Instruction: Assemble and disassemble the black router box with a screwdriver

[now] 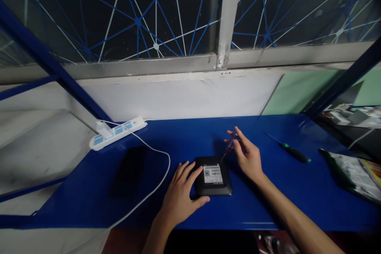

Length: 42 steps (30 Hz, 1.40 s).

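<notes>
A flat black box-shaped electronic device (210, 191) with a white printed label (213, 174) lies on the blue table. My left hand (183, 190) rests against its left side, fingers spread, with the index fingertip by the label and the thumb along the near edge. In my right hand (248, 156) is a small screwdriver (228, 149) with a clear, purplish-red handle, pinched between thumb and fingers. Its thin shaft slants down to the device's far right corner; whether the tip sits in a screw is too small to tell.
Right of my right hand lies a green-and-black screwdriver (293, 152), with a plastic packet (354, 174) beyond it. A white power strip (119, 133) stands at the back left, its white cable (166, 166) curving forward. A dark flat object (129, 170) lies left.
</notes>
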Tool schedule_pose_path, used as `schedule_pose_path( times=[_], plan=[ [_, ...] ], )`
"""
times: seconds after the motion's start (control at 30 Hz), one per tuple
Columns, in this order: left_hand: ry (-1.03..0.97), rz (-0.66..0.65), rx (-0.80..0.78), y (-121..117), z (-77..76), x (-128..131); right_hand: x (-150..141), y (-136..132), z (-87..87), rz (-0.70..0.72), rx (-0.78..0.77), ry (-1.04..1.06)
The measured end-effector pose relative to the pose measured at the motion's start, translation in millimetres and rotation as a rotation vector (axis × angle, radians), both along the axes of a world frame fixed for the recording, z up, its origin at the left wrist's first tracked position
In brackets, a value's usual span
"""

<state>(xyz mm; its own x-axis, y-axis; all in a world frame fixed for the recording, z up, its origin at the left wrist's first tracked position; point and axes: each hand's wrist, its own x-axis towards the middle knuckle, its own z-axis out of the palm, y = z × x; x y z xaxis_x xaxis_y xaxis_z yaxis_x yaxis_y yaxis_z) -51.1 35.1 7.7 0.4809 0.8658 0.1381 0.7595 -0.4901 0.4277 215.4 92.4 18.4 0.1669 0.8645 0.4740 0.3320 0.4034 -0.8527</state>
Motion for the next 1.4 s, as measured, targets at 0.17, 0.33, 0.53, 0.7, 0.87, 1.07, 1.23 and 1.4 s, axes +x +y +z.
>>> schedule_pose_path(
  times=[0.17,0.33,0.53,0.7,0.87,1.07,1.23,1.4],
  plan=[
    [-0.005,0.016,0.005,1.0,1.9,1.6,1.1,3.5,-3.1,-0.075,0.031,-0.007],
    [0.004,0.046,0.02,1.6,2.0,4.4,4.0,4.0,-3.6,-0.129,0.011,0.084],
    [0.037,0.123,0.038,1.4,-3.4,5.7,-0.9,0.3,3.2,-0.042,0.011,0.061],
    [0.037,0.119,0.032,2.5,-6.9,4.3,-6.3,-4.4,5.2,0.065,0.029,-0.02],
    [0.031,0.116,0.032,2.2,-7.8,3.8,-9.0,-7.2,6.3,0.126,0.032,-0.062],
    [0.029,0.112,0.046,2.6,-7.0,3.5,-9.4,-12.9,11.8,0.197,0.045,-0.081],
    [0.017,0.096,0.047,3.4,-5.6,2.6,-6.8,-15.0,17.3,0.26,0.003,0.041],
    [0.005,0.1,0.049,3.2,-6.6,1.7,-6.7,-13.2,14.7,0.261,-0.006,0.088]
  ],
)
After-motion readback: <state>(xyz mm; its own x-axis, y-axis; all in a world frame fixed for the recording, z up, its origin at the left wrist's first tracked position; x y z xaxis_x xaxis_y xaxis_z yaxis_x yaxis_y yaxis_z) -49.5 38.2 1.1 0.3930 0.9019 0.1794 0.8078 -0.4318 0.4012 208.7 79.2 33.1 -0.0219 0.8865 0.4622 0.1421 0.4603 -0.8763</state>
